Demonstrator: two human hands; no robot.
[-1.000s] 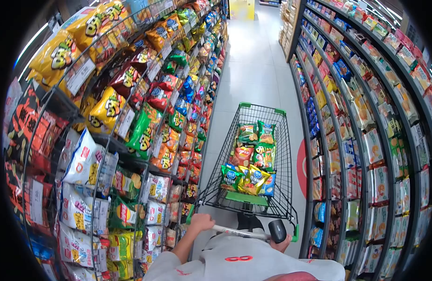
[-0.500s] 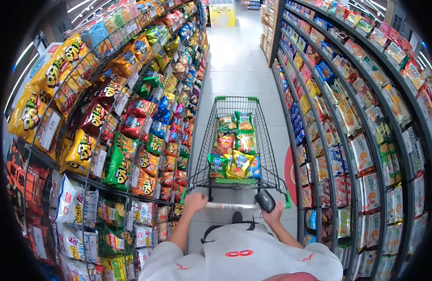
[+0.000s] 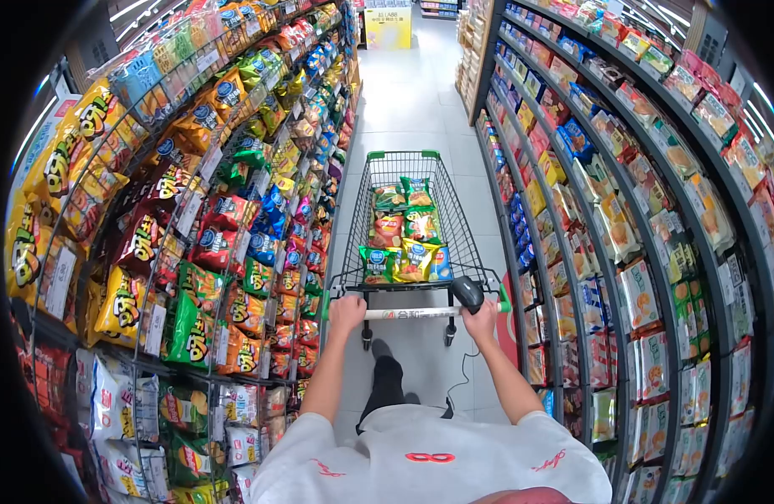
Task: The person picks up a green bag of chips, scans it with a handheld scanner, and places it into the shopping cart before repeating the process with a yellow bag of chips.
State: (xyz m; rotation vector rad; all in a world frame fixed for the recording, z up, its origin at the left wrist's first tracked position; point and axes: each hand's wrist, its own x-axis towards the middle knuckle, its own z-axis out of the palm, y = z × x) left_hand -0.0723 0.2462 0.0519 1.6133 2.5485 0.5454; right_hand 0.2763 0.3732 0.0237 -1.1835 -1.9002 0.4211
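A wire shopping cart (image 3: 469,244) with green corner pieces stands in front of my body in the aisle. My left hand (image 3: 347,312) is wrapped round the left end of its pale handle bar (image 3: 420,313). Near the bar's right end, my right hand (image 3: 480,319) is closed on the same bar. A rounded black device (image 3: 467,293) sits right at my right fingers, and a thin dark cable (image 3: 464,370) hangs below that hand. Inside the cart lie several snack bags, among them a yellow bag (image 3: 415,261), a green bag (image 3: 376,264) and a red bag (image 3: 388,229).
Wire racks of chip bags (image 3: 190,323) line the left side, close to the cart. Dark shelves (image 3: 619,277) with packaged snacks run along the right. Pale floor tiles (image 3: 408,101) stretch ahead to a yellow display box (image 3: 388,28).
My arms have stretched forward and the cart is farther from my body. A leg now shows beneath the handle. The shelves on both sides have slid back toward me a little.
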